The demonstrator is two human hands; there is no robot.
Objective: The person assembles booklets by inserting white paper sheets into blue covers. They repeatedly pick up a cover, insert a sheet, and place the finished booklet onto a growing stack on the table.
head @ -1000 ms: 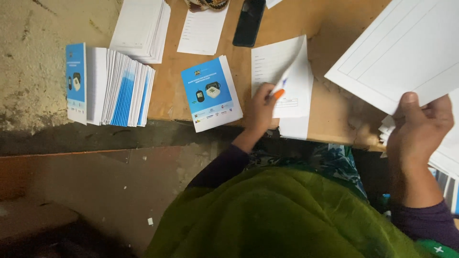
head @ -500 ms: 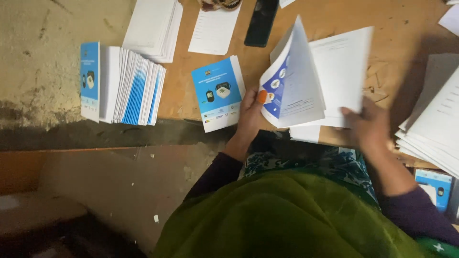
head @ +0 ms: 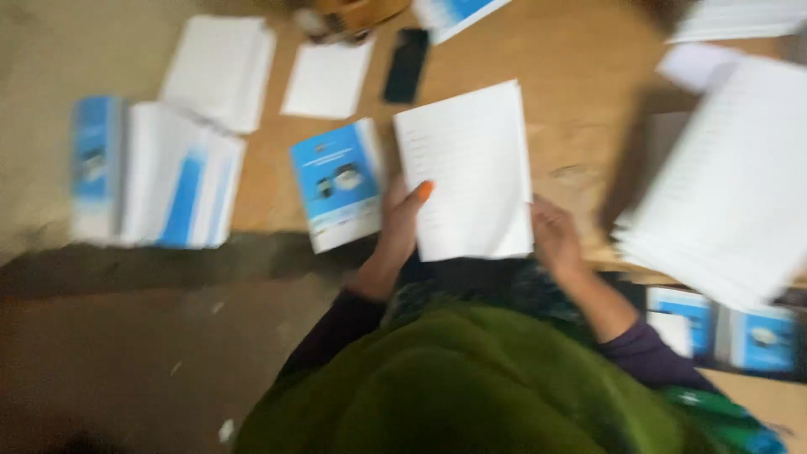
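Observation:
A bundle of white lined pages (head: pixel 466 168) lies flat near the front edge of the wooden table (head: pixel 580 101). My left hand (head: pixel 402 223) grips its lower left edge, thumb on top. My right hand (head: pixel 555 235) holds its lower right corner. Just left of it lies a blue-covered booklet (head: pixel 339 183) with small pictures on the cover. The whole view is blurred by motion.
A row of blue-and-white booklets (head: pixel 155 172) stands at the left, with a white stack (head: pixel 220 71) and a loose white sheet (head: pixel 328 77) behind. A black phone (head: pixel 407 65) lies at the back. A tall stack of lined sheets (head: pixel 731 193) fills the right; blue booklets (head: pixel 723 328) lie below it.
The white pages, held up and fanned open half a second ago, now lie flat and squared on the table. My right hand has come in from the right stack to the bundle's corner.

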